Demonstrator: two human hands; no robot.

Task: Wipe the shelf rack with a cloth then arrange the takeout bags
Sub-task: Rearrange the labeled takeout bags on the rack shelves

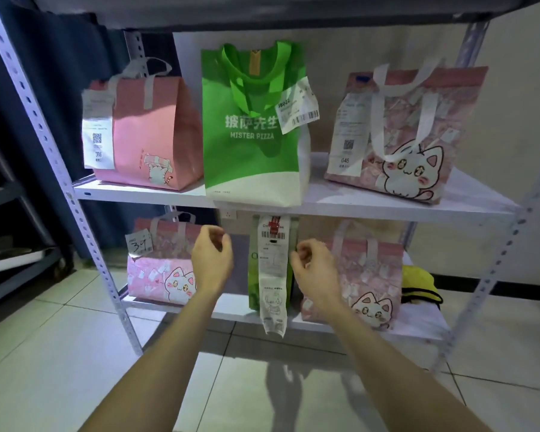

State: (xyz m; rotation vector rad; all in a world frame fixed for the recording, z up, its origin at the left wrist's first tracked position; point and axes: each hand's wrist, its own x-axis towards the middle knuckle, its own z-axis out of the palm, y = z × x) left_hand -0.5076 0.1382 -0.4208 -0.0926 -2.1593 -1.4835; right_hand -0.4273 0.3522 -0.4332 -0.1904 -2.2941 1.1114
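A white shelf rack [387, 207] holds takeout bags on two levels. The upper shelf carries a plain pink bag [150, 135], a green Mister Pizza bag [250, 157] and a pink cat bag [418, 145]. The lower shelf [237, 313] carries a small pink cat bag [156, 269], a narrow green bag [254, 275] with a long receipt [273, 275], and another pink cat bag [368, 282]. A yellow cloth [418, 283] lies at the lower shelf's right end. My left hand [212, 257] and my right hand [315, 263] hover with loosely curled fingers on either side of the narrow green bag, holding nothing.
Perforated grey uprights [44, 129] frame the rack at left and right [496, 266]. A dark shelving unit [13, 232] stands at the far left. Pale floor tiles [75, 353] spread in front. A wall socket [228, 215] sits behind the rack.
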